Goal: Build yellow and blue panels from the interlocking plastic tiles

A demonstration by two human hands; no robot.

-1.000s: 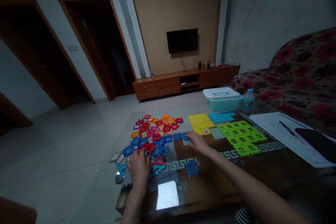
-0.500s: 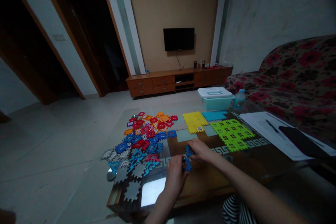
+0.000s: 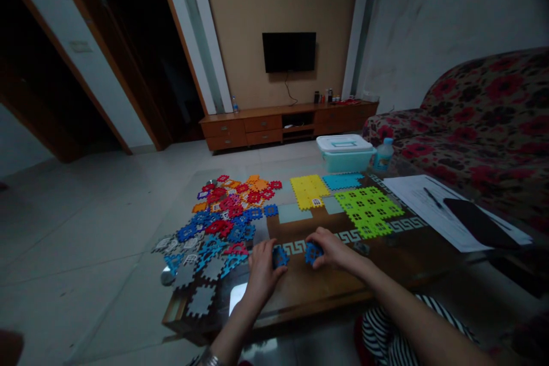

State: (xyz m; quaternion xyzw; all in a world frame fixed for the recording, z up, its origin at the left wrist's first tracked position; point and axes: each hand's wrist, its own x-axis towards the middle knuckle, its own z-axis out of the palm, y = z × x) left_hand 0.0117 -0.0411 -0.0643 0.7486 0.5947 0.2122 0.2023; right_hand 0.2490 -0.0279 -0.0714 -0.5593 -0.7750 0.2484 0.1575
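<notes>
My left hand (image 3: pixel 261 267) grips a dark blue toothed tile (image 3: pixel 279 256) just above the glass-topped coffee table (image 3: pixel 364 283). Close to its right, my right hand (image 3: pixel 329 247) pinches a second blue tile (image 3: pixel 313 251). The two tiles are a small gap apart. A heap of loose red, orange, blue and grey tiles (image 3: pixel 223 217) lies left of my hands. Joined flat panels sit further back: a yellow panel (image 3: pixel 307 190), a light blue panel (image 3: pixel 342 181) and a lime green panel (image 3: pixel 369 210).
A turquoise lidded box (image 3: pixel 345 152) and a small bottle (image 3: pixel 384 154) stand beyond the table. White papers with a pen (image 3: pixel 433 201) and a dark phone (image 3: pixel 472 215) lie at the right end. A flowered sofa (image 3: pixel 480 120) is right; a TV cabinet (image 3: pixel 283 124) stands against the far wall.
My left hand left the tile heap and came right, taking hold of a blue tile. My right hand drew back from near the yellow panel with its blue tile. Both hands now meet at the table's front.
</notes>
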